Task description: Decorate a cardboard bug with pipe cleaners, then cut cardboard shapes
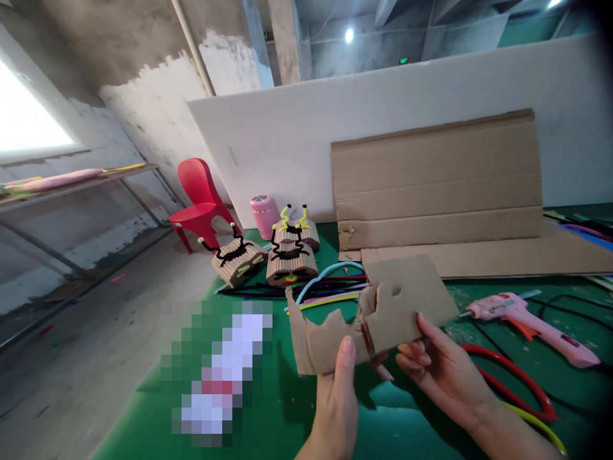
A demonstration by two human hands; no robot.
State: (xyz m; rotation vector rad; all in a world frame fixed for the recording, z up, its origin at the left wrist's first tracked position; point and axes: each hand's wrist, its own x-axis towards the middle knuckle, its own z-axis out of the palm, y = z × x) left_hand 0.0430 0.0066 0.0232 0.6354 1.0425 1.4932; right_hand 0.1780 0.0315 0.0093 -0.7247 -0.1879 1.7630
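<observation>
Both my hands hold up a ragged piece of brown cardboard (383, 313) with a small round hole and a torn, jagged edge, above the green table (268, 409). My left hand (338, 399) pinches its lower left part, thumb on the front. My right hand (440, 367) grips the lower right corner, thumb over the face and fingers behind. A pink glue gun (531, 322) lies to the right of my right hand.
Three corrugated cardboard bugs with pipe-cleaner legs (287, 259) stand at the table's far side beside a pink cylinder (264, 216). Coloured pipe cleaners (330, 291) lie behind the held piece. Large cardboard sheets (438, 182) lean on a white board. A red chair (198, 204) stands at left.
</observation>
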